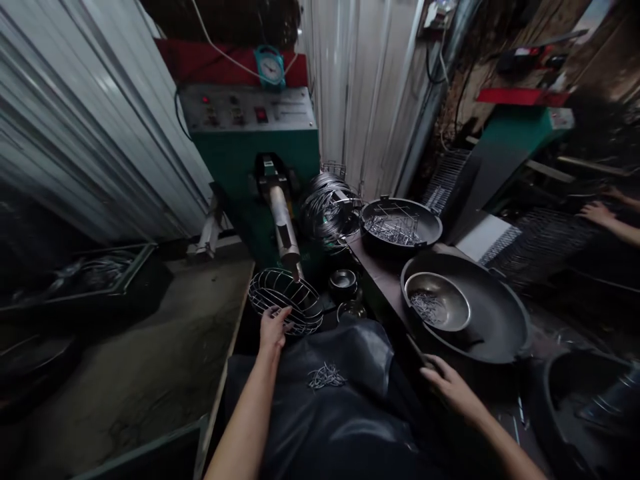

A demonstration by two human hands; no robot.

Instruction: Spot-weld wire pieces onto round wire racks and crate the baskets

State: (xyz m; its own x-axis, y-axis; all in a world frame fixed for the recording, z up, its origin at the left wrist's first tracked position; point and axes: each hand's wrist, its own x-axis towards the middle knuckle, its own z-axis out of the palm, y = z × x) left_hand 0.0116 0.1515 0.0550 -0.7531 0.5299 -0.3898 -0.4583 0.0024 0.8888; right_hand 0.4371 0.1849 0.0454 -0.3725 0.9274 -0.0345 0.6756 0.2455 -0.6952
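My left hand (275, 328) is closed on the near rim of a round wire basket (310, 301). The basket sits tilted just under the tip of a metal machine arm (286, 230); I cannot tell whether they touch. On the dark apron (350, 413) over my lap lies a small heap of short wire pieces (326, 377). My right hand (447, 383) is off to the right, its fingers curled at the dark table edge below a wide black pan (500, 320). What those fingers grip is hidden. Inside that pan stands a metal bowl (457, 307) with more wire pieces.
A green machine (225, 160) with a control panel and a teal clock (271, 67) stands ahead. Beside it are stacked wire rings (327, 207) and a black pan (433, 227) holding wire parts. Small dishes (343, 279) stand below. Another person's hand (597, 213) shows far right.
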